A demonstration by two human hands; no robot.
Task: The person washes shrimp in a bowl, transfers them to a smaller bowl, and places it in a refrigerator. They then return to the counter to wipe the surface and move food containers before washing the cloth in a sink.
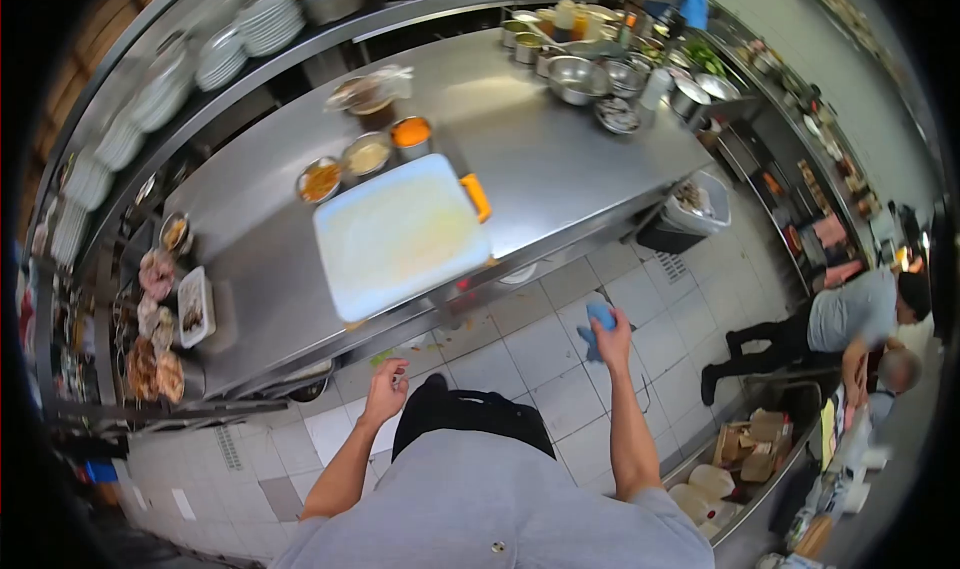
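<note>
My right hand (615,340) is closed around a crumpled blue cloth (600,326), held above the tiled floor to the right of my body. Part of the cloth hangs below my fingers. My left hand (385,391) hovers near the table's front edge, its fingers loosely bent and apart with nothing visible in them. Ahead of it, a white cutting board (395,239) lies on the steel table (540,194). An orange object (476,198) sits at the board's right edge.
Behind the board stand metal tubs of orange food (411,133) and pale food (367,156). A white container (196,306) is at the left. Metal bowls (577,80) crowd the far right. A lined bin (690,214) stands beyond the table; a person (850,314) bends at the right.
</note>
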